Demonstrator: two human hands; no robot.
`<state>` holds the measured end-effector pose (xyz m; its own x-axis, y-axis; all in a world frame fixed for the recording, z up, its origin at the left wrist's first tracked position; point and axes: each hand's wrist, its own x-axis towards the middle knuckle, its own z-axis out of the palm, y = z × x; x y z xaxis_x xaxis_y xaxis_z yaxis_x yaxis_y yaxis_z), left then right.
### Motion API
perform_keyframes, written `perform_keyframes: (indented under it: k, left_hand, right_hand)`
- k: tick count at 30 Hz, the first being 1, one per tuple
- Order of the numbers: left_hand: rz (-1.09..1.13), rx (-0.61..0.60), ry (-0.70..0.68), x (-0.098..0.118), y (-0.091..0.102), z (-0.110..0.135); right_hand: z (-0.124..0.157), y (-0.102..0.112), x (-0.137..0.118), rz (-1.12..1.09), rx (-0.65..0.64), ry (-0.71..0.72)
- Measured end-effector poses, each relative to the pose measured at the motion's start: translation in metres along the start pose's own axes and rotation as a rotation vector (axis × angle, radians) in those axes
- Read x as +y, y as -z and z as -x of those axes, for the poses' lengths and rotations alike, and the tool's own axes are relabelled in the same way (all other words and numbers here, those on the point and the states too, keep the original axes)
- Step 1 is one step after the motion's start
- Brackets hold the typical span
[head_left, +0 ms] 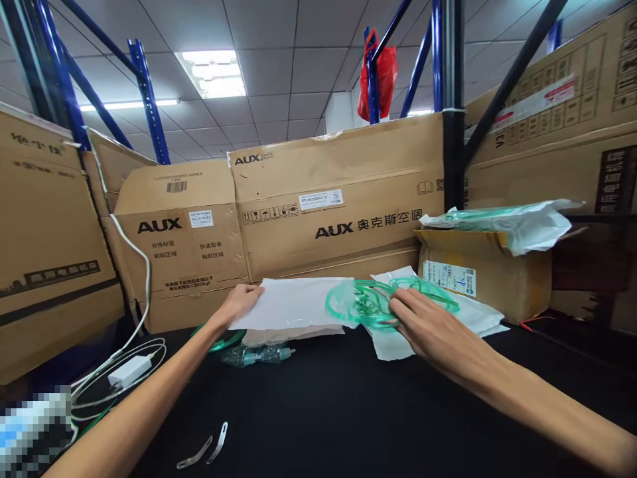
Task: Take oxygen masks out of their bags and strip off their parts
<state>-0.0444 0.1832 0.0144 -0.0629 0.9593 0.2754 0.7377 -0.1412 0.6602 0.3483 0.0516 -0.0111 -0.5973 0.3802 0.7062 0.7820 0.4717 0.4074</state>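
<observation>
My left hand point(241, 302) is closed on the left end of a white paper pouch point(296, 302) held above the black table. Coiled green tubing point(358, 302) lies at the pouch's right end; whether it is inside or partly out, I cannot tell. My right hand point(415, 318) has its fingers closed on this coil, fingertips partly hidden. Behind that hand, another white pouch point(472, 315) rests on the table with green tubing on it. Under the held pouch are more white wrapping and a clear, green-tinted plastic piece point(259, 354) with a narrow tip.
Two bent metal strips point(217, 443) lie near the front. A white cable point(144, 265) with a white adapter point(130, 372) sits at left. Cardboard boxes point(338, 219) wall the back. An open box point(488, 279) at right carries wrapped packages point(537, 226).
</observation>
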Motion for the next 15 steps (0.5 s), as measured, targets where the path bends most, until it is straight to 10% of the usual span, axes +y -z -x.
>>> perform_keyframes:
  k: [8,15]
  left_hand:
    - [-0.343,0.039,0.128,-0.035,0.003,-0.001]
    - [-0.498,-0.099,-0.255,-0.023,-0.004,0.009]
  right_hand:
    - [0.023,0.033,-0.043,0.271,-0.027,0.038]
    - [0.015,0.033,-0.116,0.131,-0.211,0.126]
